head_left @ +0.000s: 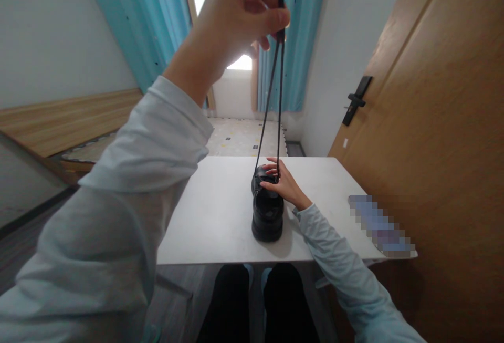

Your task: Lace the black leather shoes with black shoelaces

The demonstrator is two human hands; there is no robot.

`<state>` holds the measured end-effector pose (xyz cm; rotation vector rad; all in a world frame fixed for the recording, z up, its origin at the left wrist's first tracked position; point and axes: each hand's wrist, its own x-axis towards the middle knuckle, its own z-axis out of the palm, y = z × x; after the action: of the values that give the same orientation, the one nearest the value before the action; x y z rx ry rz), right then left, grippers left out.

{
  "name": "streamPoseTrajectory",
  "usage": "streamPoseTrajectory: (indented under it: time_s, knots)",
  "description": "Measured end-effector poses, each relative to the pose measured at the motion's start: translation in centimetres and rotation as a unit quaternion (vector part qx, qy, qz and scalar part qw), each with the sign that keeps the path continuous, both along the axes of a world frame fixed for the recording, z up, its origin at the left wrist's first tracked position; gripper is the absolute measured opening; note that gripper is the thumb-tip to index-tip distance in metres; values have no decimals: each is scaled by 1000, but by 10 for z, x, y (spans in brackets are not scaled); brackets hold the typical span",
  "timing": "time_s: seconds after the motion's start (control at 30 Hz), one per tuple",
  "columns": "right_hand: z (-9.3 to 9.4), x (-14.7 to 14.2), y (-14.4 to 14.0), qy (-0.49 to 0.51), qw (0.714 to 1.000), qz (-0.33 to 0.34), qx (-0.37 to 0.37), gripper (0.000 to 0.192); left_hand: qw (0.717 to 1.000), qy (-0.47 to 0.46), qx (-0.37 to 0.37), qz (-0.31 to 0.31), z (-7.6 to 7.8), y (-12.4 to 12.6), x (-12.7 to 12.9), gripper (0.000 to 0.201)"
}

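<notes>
A black shoe (268,222) stands on the white table, its heel toward me and its toe pointing away. Two strands of black shoelace (281,80) rise from it, stretched taut. High above the table, my left hand (244,9) pinches the upper ends of the lace between thumb and fingers; a short end sticks up past the fingertips. Lower down, my right hand (289,183) reaches in from the right and grips the shoe around its lacing area, thumb on the near side and fingers on the far side. The shoe's eyelets are partly hidden by these fingers.
The white table (212,211) has its near edge just before my legs. A blurred-out flat item (380,227) lies at its right edge. A wooden door (444,122) with a black handle is on the right. Blue curtains (291,70) hang behind a bed (244,135).
</notes>
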<state>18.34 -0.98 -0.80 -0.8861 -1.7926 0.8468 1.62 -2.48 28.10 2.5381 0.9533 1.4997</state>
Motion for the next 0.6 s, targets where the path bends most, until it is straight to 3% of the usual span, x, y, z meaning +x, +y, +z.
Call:
streamPoseTrajectory:
  time_s: [0.17, 0.37, 0.47, 0.6]
  knots:
    - [-3, -2, 0, 11, 1000, -27, 9, 79, 999, 4, -14, 50, -10, 6, -7, 31]
    - [-2, -2, -2, 7, 997, -70, 30, 106, 988, 12, -111, 110, -33, 20, -50, 33]
    - [-1, -2, -2, 0, 998, -62, 33, 102, 972, 33, -187, 137, -51, 31, -71, 30]
    - [-2, -1, -2, -4, 998, -60, 36, 88, 944, 54, -291, 149, -87, 53, -90, 22]
